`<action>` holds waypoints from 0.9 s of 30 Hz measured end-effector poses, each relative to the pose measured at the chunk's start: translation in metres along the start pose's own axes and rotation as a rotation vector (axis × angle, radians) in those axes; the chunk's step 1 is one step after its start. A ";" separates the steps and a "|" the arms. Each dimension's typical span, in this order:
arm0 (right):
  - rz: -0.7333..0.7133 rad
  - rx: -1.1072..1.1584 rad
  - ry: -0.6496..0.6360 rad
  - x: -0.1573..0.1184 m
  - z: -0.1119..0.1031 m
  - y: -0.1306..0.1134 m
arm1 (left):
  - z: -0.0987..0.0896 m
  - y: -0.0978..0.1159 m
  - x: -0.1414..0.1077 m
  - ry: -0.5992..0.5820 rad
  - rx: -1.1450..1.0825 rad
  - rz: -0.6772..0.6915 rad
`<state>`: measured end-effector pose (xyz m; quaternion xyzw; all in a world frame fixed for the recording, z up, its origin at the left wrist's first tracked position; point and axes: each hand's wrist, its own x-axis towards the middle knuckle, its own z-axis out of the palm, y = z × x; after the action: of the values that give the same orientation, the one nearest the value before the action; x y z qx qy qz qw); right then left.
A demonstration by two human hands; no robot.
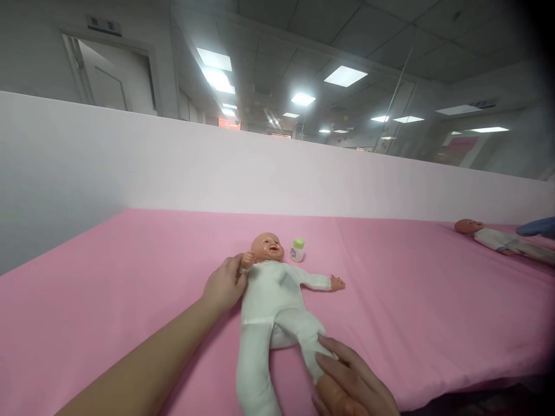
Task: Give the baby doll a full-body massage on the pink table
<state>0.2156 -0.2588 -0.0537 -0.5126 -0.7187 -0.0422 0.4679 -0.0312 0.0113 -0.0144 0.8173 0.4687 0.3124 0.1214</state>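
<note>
A baby doll [271,294] with a white cloth body lies on its back on the pink sheet [390,312], its head away from me. My left hand [224,284] is closed round the doll's bent arm at its side, just below the small plastic hand. At the lower right, my right hand [353,375] has its fingers curled over the doll's lower leg, by the plastic foot. The doll's other arm lies stretched out to the right. Beside its head stands a small white bottle [297,251] with a green cap.
A second doll [494,236] lies at the far right, with a blue sleeve [537,227] of another person near it. A white low wall [243,173] borders the back of the bed, with glass above it. The sheet's front edge drops away at the lower right.
</note>
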 end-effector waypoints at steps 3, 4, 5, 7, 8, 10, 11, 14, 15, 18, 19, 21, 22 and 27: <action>-0.033 -0.045 0.037 0.022 0.008 -0.007 | 0.004 0.008 -0.003 -0.044 0.173 0.167; -0.040 -0.055 0.045 0.030 0.012 -0.008 | 0.005 0.009 -0.003 -0.052 0.216 0.201; -0.036 -0.062 0.047 0.037 0.015 -0.008 | 0.006 0.010 -0.003 -0.055 0.252 0.224; 0.024 -0.070 0.027 0.050 0.023 -0.006 | 0.006 0.011 -0.002 -0.055 0.293 0.248; 0.063 -0.070 0.009 0.056 0.027 -0.003 | 0.006 0.011 -0.002 -0.052 0.301 0.254; 0.134 -0.065 -0.040 0.066 0.034 0.002 | 0.004 0.010 -0.002 -0.044 0.303 0.261; 0.166 -0.057 -0.060 0.070 0.038 0.005 | 0.004 0.010 -0.002 -0.041 0.299 0.261; 0.240 -0.023 -0.097 0.077 0.046 0.010 | 0.003 0.010 -0.003 -0.037 0.274 0.248; 0.257 -0.012 -0.101 0.079 0.048 0.011 | 0.003 0.010 -0.004 -0.038 0.262 0.240; 0.277 0.008 -0.100 0.079 0.050 0.013 | 0.004 0.008 -0.004 -0.041 0.220 0.212; 0.275 0.010 -0.096 0.078 0.049 0.014 | 0.004 0.007 -0.003 -0.042 0.205 0.202; 0.261 0.008 -0.078 0.075 0.047 0.016 | 0.004 0.006 -0.003 -0.043 0.173 0.178; 0.248 0.002 -0.069 0.073 0.046 0.016 | 0.004 0.005 -0.003 -0.044 0.156 0.166; 0.150 -0.075 -0.002 0.057 0.034 0.009 | -0.001 -0.001 0.000 -0.041 0.022 0.082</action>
<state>0.1997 -0.1963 -0.0356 -0.5822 -0.6768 -0.0334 0.4493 -0.0323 0.0117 -0.0145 0.8433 0.4357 0.2953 0.1089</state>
